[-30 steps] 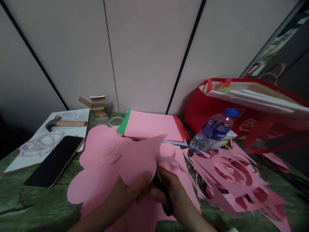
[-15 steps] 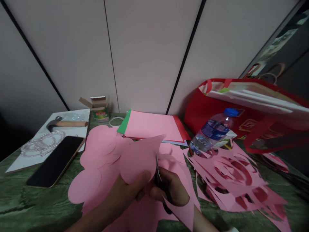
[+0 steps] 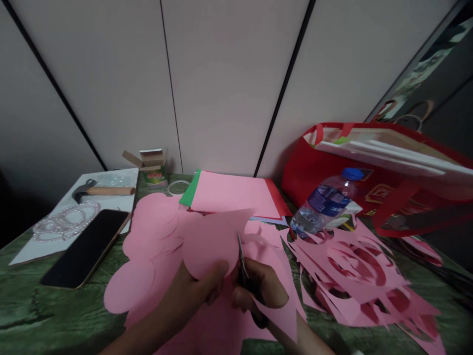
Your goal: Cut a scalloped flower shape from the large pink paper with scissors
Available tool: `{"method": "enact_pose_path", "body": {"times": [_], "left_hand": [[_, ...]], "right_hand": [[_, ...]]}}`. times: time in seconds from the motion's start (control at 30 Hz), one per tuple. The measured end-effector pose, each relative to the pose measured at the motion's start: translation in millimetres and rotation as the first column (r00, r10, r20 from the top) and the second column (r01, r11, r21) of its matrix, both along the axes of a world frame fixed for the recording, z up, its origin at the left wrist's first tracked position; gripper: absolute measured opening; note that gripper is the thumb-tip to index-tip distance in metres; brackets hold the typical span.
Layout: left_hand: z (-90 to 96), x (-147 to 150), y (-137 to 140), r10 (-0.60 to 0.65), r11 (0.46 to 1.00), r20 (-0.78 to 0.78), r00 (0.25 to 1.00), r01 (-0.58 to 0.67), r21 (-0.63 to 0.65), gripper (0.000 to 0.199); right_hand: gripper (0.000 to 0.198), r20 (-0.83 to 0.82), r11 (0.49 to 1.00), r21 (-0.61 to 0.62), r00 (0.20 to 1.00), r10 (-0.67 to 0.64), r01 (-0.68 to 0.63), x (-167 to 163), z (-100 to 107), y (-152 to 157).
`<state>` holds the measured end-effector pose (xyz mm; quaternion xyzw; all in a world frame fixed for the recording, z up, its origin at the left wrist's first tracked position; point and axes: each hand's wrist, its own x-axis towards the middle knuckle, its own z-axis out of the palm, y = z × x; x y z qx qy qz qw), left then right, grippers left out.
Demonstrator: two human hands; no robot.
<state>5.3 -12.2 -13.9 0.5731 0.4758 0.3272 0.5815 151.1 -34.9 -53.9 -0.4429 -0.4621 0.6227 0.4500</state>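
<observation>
My left hand point(image 3: 201, 288) pinches the lower edge of a pink paper piece point(image 3: 212, 239), thumb on top. The piece has a rounded cut edge at the bottom and a pointed corner at the upper right. In my right hand point(image 3: 264, 283) are scissors point(image 3: 242, 261) with black handles, their blades at the right edge of the held paper. A strip of pink paper point(image 3: 283, 318) hangs over my right wrist. Beneath both hands lie more pink sheets, and rounded pink cut-outs point(image 3: 129, 286) overlap on the left.
Pink paper offcuts point(image 3: 354, 271) heap on the right, beside a tilted water bottle point(image 3: 325, 202) and a red bag point(image 3: 303, 162). Coloured sheets point(image 3: 232, 192) lie at the back. Leftward are a phone point(image 3: 86, 249), a hammer point(image 3: 107, 191), bead strings point(image 3: 66, 222) and a small opened box point(image 3: 155, 175).
The held paper's upper right corner has dipped slightly. My right hand and the scissors have shifted only a little; both hands keep their holds.
</observation>
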Motion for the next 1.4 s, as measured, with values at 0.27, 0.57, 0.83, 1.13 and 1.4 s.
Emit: {"method": "enact_pose_path", "body": {"times": [0.27, 0.57, 0.83, 1.13, 1.4], "left_hand": [[1.3, -1.0, 0.0, 0.024, 1.000, -0.008, 1.000, -0.024, 0.007, 0.042], [-2.6, -2.0, 1.2, 0.024, 1.000, 0.038, 0.999, -0.025, 0.010, 0.042], [-4.8, -3.9, 1.0, 0.041, 0.999, 0.126, 0.991, -0.042, 0.007, 0.043], [-11.6, -4.3, 2.6, 0.116, 0.993, 0.249, 0.962, -0.121, 0.005, 0.047], [-1.9, 2.1, -6.4, 0.266, 0.963, -0.076, 0.961, -0.269, -0.025, 0.045]], "right_hand": [[0.030, -0.026, 1.000, 0.017, 1.000, -0.006, 0.006, -0.5, 11.6, -3.4], [0.029, -0.023, 0.999, 0.037, 0.999, 0.022, -0.021, 0.3, 17.5, -4.2], [0.032, 0.003, 0.997, 0.047, 0.998, 0.067, -0.067, 3.9, 13.6, -3.8], [0.030, -0.127, 0.999, 0.019, 0.991, 0.046, -0.044, -0.4, 14.8, -12.0], [0.030, -0.131, 0.983, -0.079, 0.980, 0.153, -0.164, -4.3, 28.9, -17.0]]}}
